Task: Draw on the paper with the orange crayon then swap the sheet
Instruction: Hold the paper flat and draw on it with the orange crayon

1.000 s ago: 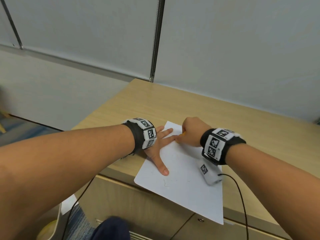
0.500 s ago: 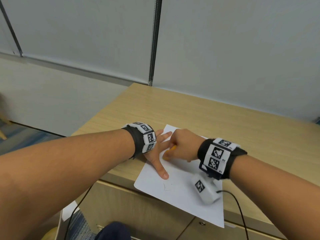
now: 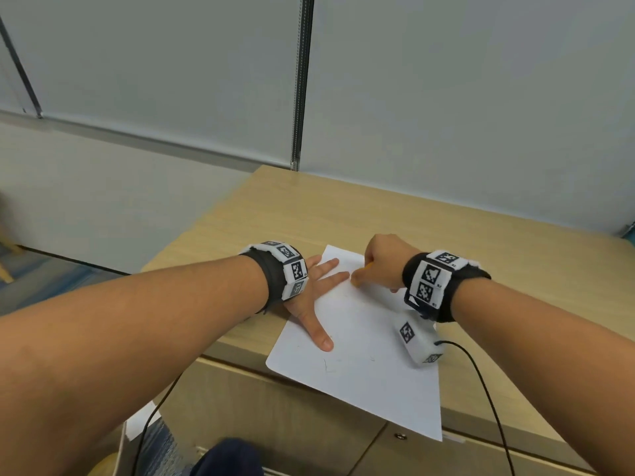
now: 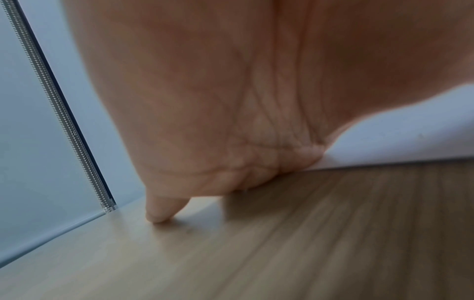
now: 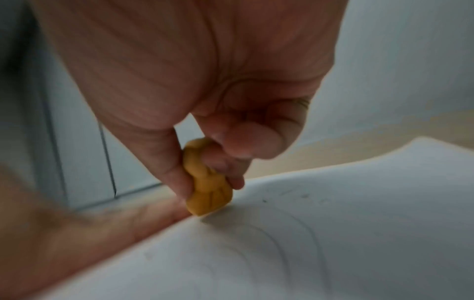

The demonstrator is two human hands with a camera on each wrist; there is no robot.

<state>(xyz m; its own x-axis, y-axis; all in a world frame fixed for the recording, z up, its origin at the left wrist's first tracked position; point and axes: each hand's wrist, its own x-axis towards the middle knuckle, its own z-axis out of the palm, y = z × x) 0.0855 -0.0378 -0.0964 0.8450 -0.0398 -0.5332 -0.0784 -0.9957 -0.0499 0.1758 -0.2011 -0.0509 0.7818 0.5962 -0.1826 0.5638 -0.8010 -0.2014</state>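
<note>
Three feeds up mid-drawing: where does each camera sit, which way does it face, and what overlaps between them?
Head: worn on the head, looking forward and down at the desk; both forearms, left hand flat on the paper, right hand.
Left wrist: under the left palm, low along the desk toward the wall; palm and one fingertip show.
Right wrist: looks along the right hand at the orange crayon it pinches, tip on the paper.
Shared: all three show the paper and desk.

One sheet of paper (image 3: pixel 364 352) lies under both hands. One orange crayon (image 5: pixel 205 182) sits in the right hand (image 3: pixel 383 261); the left hand (image 3: pixel 314 297) holds none. Two marker wristbands, one per wrist. One white tagged block (image 3: pixel 417 340) lies just behind the right wrist. One desk (image 3: pixel 446 235).
</note>
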